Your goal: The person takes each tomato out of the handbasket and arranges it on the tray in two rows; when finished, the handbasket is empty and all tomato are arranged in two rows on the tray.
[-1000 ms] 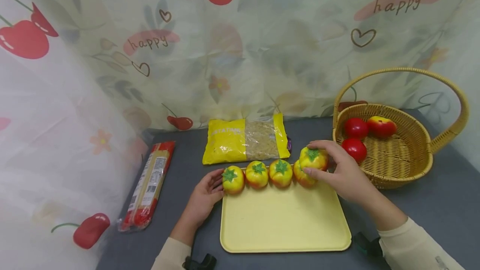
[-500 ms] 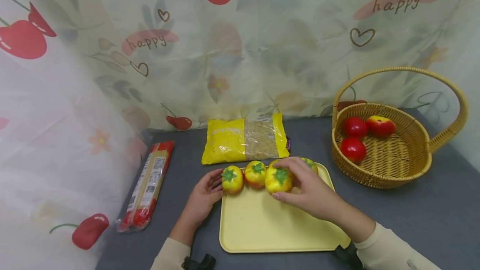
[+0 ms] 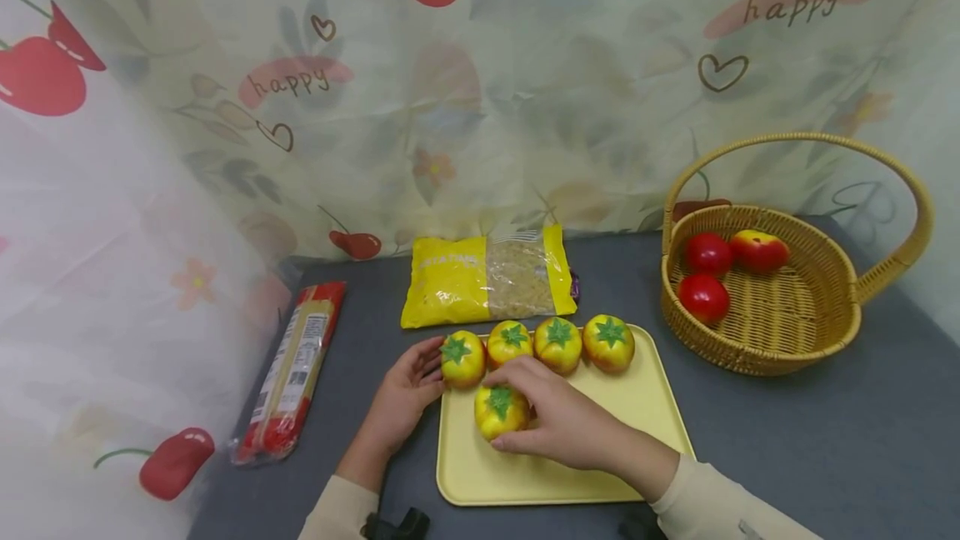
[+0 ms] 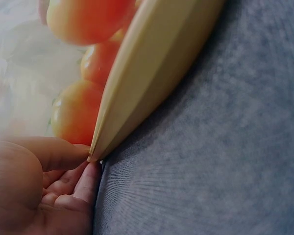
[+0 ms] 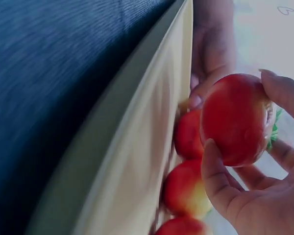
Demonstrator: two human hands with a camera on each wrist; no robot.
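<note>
My right hand [image 3: 562, 419] grips a persimmon [image 3: 501, 412], thumb on its near side and fingers round its far side. In the right wrist view this persimmon [image 5: 237, 120] shows its red underside, held up off the yellow tray [image 3: 570, 482]. Along the tray's far edge stand several more persimmons [image 3: 610, 343] in a row, green leaf caps up. My left hand [image 3: 405, 386] is at the tray's left edge, beside the leftmost persimmon [image 3: 462, 359]. In the left wrist view its thumb and fingers [image 4: 71, 154] hold the tray's rim [image 4: 105, 122].
A yellow bag of dry food [image 3: 487, 277] lies behind the tray. To the left is a long red-ended pack of noodles [image 3: 296, 373]. A wicker basket [image 3: 757, 361] with a tall handle stands at right, with red fruit [image 3: 708, 254] inside. A printed curtain hangs behind.
My right hand set a persimmon down at the row's right end, then moved left across the row and toward me with another persimmon. The left hand stays at the tray's edge.
</note>
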